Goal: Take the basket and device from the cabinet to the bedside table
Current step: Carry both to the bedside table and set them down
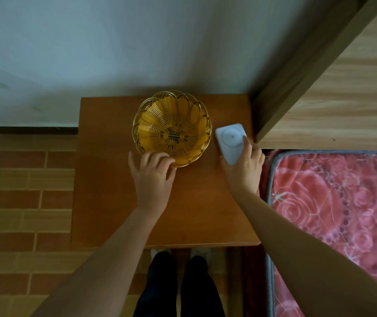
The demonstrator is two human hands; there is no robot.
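Note:
A round yellow woven basket [172,129] with a gold wire rim stands empty on the back half of the brown wooden bedside table [105,179]. My left hand [153,177] rests at the basket's near rim, fingertips curled on the edge. Right of the basket lies a white rectangular device [229,139] with a circle on its face, flat on the table near its right edge. My right hand [244,165] holds the device's near end, forefinger along its right side and thumb at the left.
A bed with a pink rose-patterned mattress [333,213] flanks the table on the right, with a light wooden headboard [343,88] behind it. A pale wall [114,42] stands behind the table. Brick-patterned floor [22,202] lies to the left. My legs [178,287] stand at the table's front edge.

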